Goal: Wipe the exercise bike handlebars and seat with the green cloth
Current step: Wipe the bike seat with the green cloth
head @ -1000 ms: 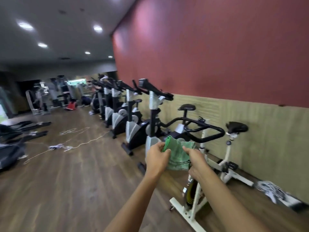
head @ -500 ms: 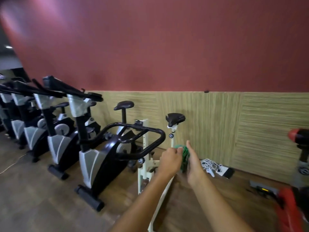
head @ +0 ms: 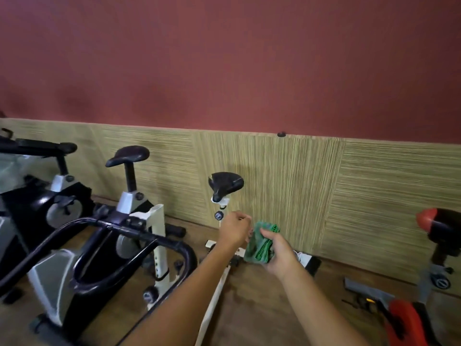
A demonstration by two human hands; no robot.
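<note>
My right hand (head: 278, 254) grips the folded green cloth (head: 259, 245) in its palm, thumb over the top. My left hand (head: 234, 229) is just left of the cloth with its fingers curled, and nothing shows in its grip. Both hands hover in front of the white exercise bike (head: 159, 245). Its black seat (head: 225, 183) is just above and behind my left hand. Its black looped handlebars (head: 129, 232) reach out to the lower left, well left of both hands.
Black and grey exercise bikes (head: 62, 270) stand in a row at the left, one with a black seat (head: 128, 154). A red and black machine (head: 436, 270) stands at the right. A white power strip (head: 305, 259) lies on the wooden floor by the panelled wall (head: 349, 196).
The view has swung right and closer to the white bike. The cloth has gone from both hands into my right hand alone, folded small, and my left hand has drawn slightly away.
</note>
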